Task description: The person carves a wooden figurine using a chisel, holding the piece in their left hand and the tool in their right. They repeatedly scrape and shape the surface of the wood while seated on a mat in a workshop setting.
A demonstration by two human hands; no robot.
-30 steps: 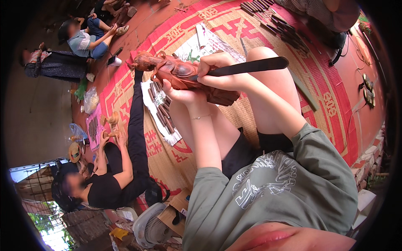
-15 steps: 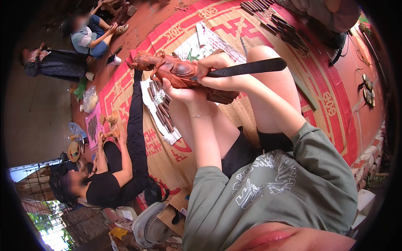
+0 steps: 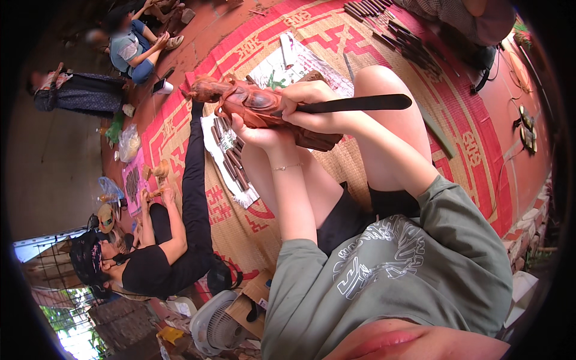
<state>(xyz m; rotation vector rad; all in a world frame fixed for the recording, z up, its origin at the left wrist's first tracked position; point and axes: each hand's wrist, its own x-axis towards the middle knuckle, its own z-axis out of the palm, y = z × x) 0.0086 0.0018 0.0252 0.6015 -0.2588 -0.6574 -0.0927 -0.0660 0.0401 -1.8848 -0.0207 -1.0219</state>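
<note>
A reddish-brown carved wooden statue [image 3: 255, 102] lies on its side above my knees. My left hand [image 3: 264, 137] cradles it from below, fingers closed round its near side. In my right hand [image 3: 309, 108] is a long, flat, dark tool [image 3: 366, 104], which looks like a carving knife. Its broad black end points right, past my knee. The fingers press against the statue's surface and hide the tool's working end.
Wooden-handled tools lie on a white cloth [image 3: 245, 195] left of my knees, with more tools [image 3: 411, 48] at the upper right. Everything rests on a red-patterned mat [image 3: 480, 144]. At left, a seated person [image 3: 156, 264] holds a wooden mallet [image 3: 159, 171]. A fan [image 3: 216, 324] stands lower left.
The tool's black end has tilted slightly downward in my right hand. My left hand and the statue have barely moved. The seated person at left has turned their head and shifted their hands.
</note>
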